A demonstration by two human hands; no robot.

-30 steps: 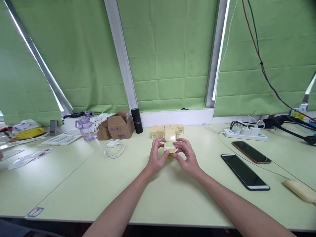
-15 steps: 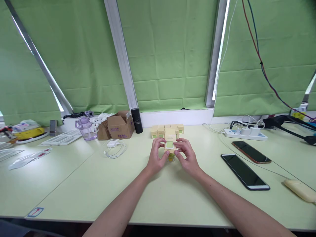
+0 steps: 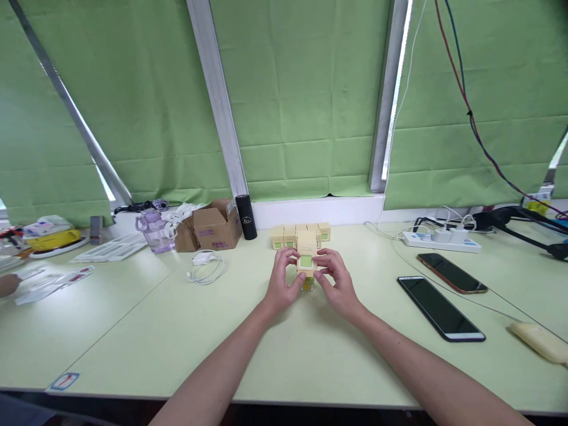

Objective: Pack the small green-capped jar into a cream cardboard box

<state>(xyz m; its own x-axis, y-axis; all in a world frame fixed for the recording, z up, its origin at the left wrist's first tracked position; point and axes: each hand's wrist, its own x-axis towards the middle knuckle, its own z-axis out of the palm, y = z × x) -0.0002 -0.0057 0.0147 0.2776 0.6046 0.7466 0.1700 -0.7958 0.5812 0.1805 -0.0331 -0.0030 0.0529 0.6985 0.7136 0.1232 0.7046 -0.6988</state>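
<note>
A small kraft cardboard box (image 3: pixel 306 243) with a square window cut in its front is held upright between my two hands. My left hand (image 3: pixel 284 277) is closed on its left side, thumb at the lower edge and fingers higher up. On the right side, my right hand (image 3: pixel 336 281) grips it in the same way. Directly under the box shows a small clear glass jar (image 3: pixel 307 284) with something yellow inside. Whether the jar is partly within the box I cannot tell. Behind stand several similar small boxes (image 3: pixel 278 237) with windows, in a row.
Left are a white charger cable (image 3: pixel 208 269), a brown carton (image 3: pixel 217 228), a black cylinder (image 3: pixel 246 217) and a purple bottle (image 3: pixel 153 231). Right are two phones (image 3: pixel 441 309), a power strip (image 3: pixel 441 241) and a cream-coloured object (image 3: pixel 540 342). Another person's hand (image 3: pixel 7 285) is at the far left.
The box in my hands has tilted slightly, so more of its upper panel shows. My hands have barely moved. Another person's hand has come in at the left edge, by the plastic bags.
</note>
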